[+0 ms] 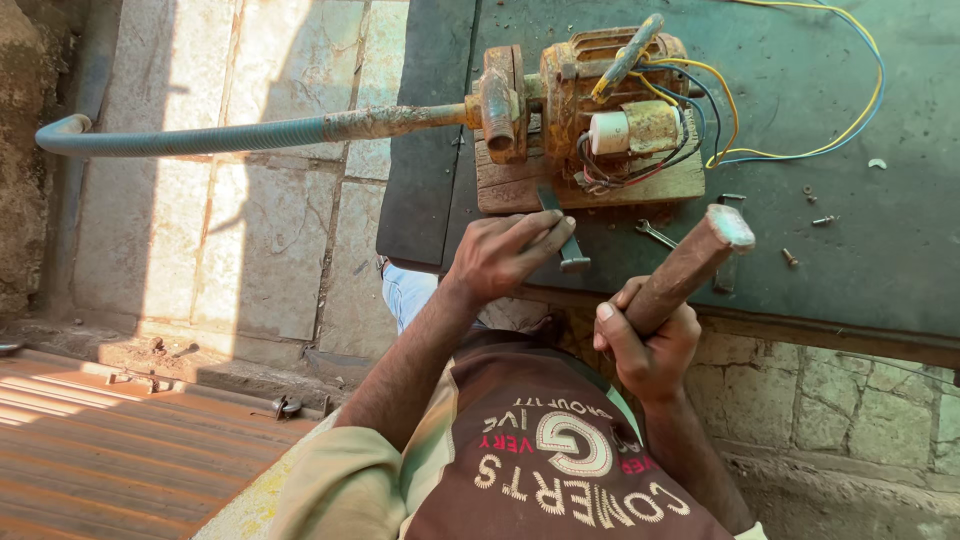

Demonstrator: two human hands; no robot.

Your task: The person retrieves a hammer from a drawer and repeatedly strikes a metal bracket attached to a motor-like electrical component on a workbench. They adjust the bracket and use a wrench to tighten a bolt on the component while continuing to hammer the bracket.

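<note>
A rusty orange pump motor (590, 95) sits on a wooden board (520, 185) on a dark bench top (860, 260). My left hand (500, 258) grips a dark flat metal chisel (568, 240), whose tip rests at the board's front edge. My right hand (648, 350) is closed around a thick wooden tool handle (690, 265), held raised over the bench's near edge. The handle's pale end faces upward and its head is not visible. The two hands are a short distance apart.
A teal ribbed hose (200, 135) runs left from the pump over stone paving. Yellow and blue wires (850, 125) loop right from the motor. A small spanner (655, 233) and loose bolts (815, 205) lie on the bench. A tool with a yellowish handle (625, 55) rests on the motor.
</note>
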